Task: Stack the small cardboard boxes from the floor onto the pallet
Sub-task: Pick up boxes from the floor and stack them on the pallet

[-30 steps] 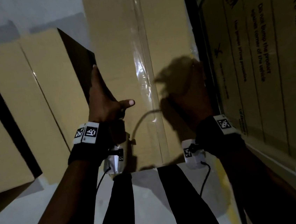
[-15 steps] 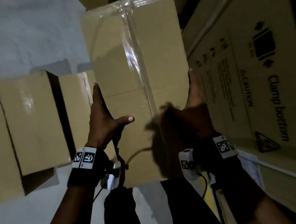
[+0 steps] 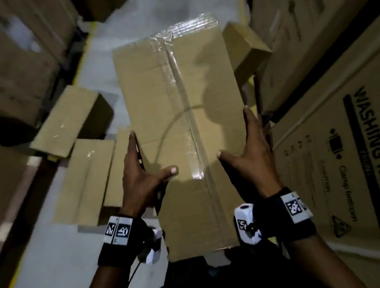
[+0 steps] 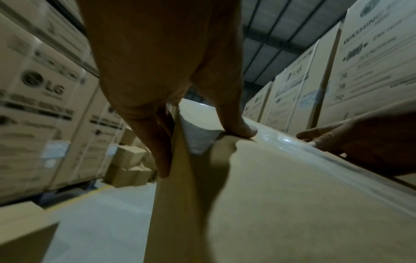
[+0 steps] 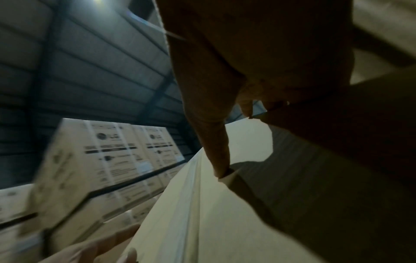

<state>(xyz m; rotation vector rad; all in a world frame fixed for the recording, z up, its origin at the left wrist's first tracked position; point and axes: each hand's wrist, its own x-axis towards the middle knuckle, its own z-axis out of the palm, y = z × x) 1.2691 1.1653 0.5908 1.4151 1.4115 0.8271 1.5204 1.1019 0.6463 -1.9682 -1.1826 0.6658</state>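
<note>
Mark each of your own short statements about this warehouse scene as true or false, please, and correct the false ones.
1. Both hands hold one long brown cardboard box sealed with clear tape. True: left hand and right hand grip its opposite sides.
2. The box rests on the grey floor. False: it is carried above the floor.
3. Each thumb lies on the box's top face. True.
4. Several small brown cardboard boxes lie on the floor to the left. True.
5. The large printed carton on the right reads "REFRIGERATOR". False: it reads "WASHING MACHINE".
</note>
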